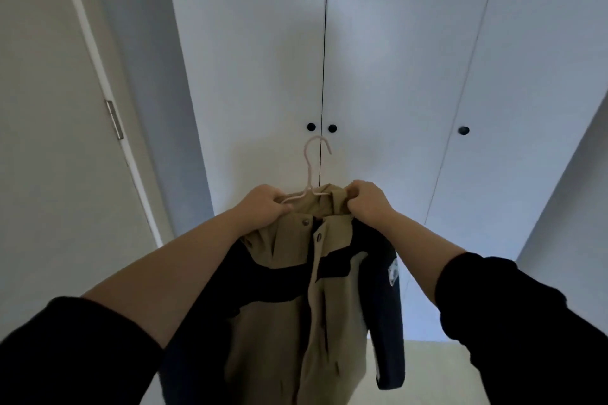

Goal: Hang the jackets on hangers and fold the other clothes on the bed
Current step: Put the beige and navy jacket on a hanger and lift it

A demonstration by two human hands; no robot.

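Up at the collar, the left hand [265,204] is curling round one arm of the thin pink hanger [308,171] together with the fabric, while the right hand [368,202] is bunching the collar's other side. The tan and navy jacket [296,289] is hanging between them, in the air before the closed wardrobe doors [256,59]. It is looking soft, limp and fairly weighty, probably sliding easily on the hanger, so gripping at the shoulders and the hanger's neck is looking safest.
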